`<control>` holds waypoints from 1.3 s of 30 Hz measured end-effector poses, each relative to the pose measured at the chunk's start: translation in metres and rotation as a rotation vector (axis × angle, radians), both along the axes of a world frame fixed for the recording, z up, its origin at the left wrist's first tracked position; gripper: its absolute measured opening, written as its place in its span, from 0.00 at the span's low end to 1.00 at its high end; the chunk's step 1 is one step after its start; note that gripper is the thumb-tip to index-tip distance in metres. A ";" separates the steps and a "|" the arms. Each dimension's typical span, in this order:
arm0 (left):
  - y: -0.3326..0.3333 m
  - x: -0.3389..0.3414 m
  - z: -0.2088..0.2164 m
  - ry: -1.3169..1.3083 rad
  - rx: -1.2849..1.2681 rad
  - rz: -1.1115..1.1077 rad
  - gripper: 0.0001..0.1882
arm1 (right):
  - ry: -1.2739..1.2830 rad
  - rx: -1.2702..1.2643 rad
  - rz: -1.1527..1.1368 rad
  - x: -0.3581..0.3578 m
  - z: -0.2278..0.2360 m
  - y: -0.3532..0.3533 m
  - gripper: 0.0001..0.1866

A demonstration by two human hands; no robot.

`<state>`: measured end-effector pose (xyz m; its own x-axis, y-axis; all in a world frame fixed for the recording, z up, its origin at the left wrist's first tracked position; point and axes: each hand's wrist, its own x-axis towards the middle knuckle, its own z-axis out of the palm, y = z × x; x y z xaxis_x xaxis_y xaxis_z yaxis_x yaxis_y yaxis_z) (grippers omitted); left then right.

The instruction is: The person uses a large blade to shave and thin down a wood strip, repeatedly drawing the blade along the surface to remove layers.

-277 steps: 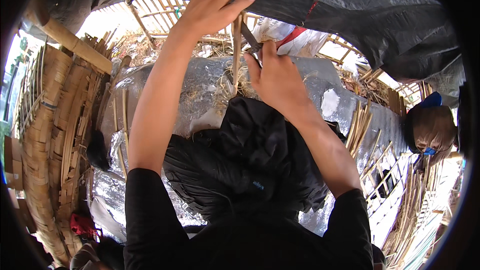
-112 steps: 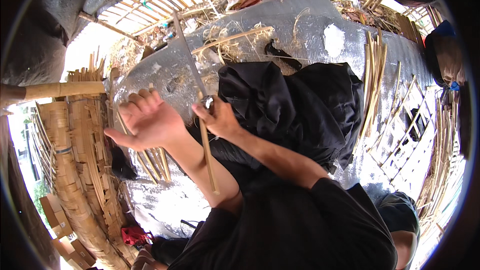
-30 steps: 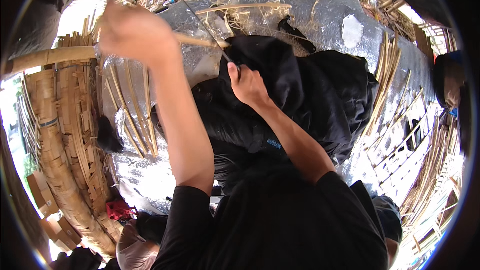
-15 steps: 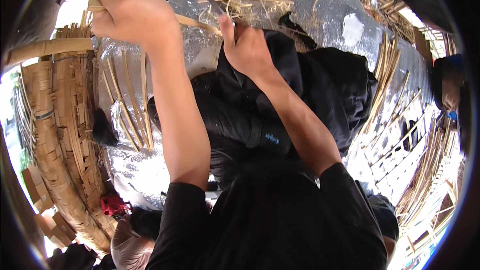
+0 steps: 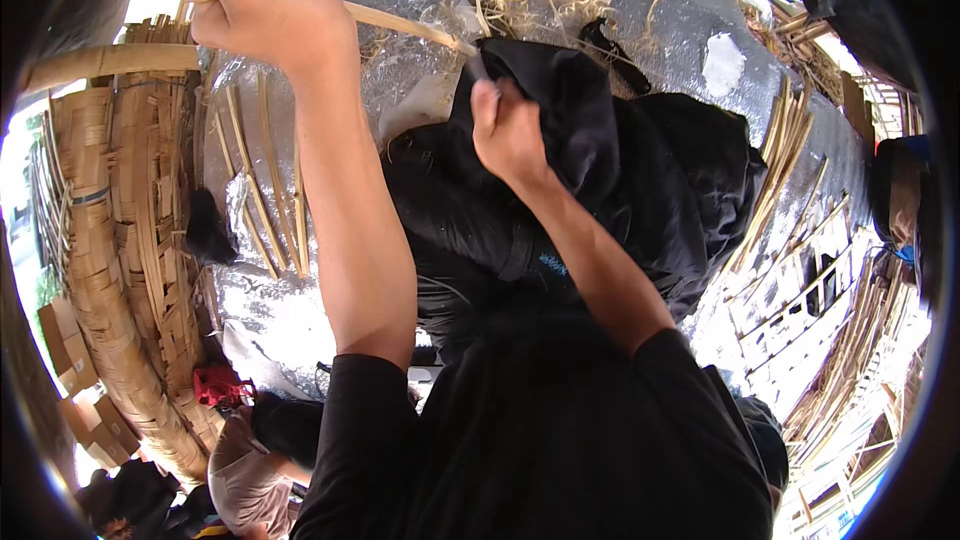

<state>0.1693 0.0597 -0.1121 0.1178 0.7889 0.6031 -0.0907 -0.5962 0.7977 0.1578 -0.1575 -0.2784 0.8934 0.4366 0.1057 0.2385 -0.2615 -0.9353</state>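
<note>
My left hand (image 5: 278, 12) is raised at the upper left, its fingers closed round a pale bamboo strip (image 5: 405, 24). One end of the strip pokes out beyond my fist, while the other slants down toward my right hand (image 5: 512, 138). That hand is a fist with the thumb pointing up, closed on what looks like a knife (image 5: 477, 67); the blade is blurred and its handle hidden. The strip's far end meets the blade or lies just beside it; I cannot tell which. Beneath the right hand, black cloth (image 5: 565, 100) covers my lap.
Thin bamboo shavings (image 5: 490, 2) lie on the grey sheet (image 5: 680, 0) ahead. Loose bamboo strips (image 5: 250, 175) rest on the left, with more strips (image 5: 785, 155) on the right. A large woven bamboo roll (image 5: 95, 230) stands far left. Another person (image 5: 245, 470) is at the lower left.
My right hand has come nearer and slightly right, and the knife, long and visible before, now shows only a short blurred part. The strip slants down more steeply; my left hand stays raised.
</note>
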 end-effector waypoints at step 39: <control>-0.048 0.025 0.058 -0.346 -0.380 -0.185 0.19 | -0.051 -0.063 -0.019 0.045 0.024 0.010 0.28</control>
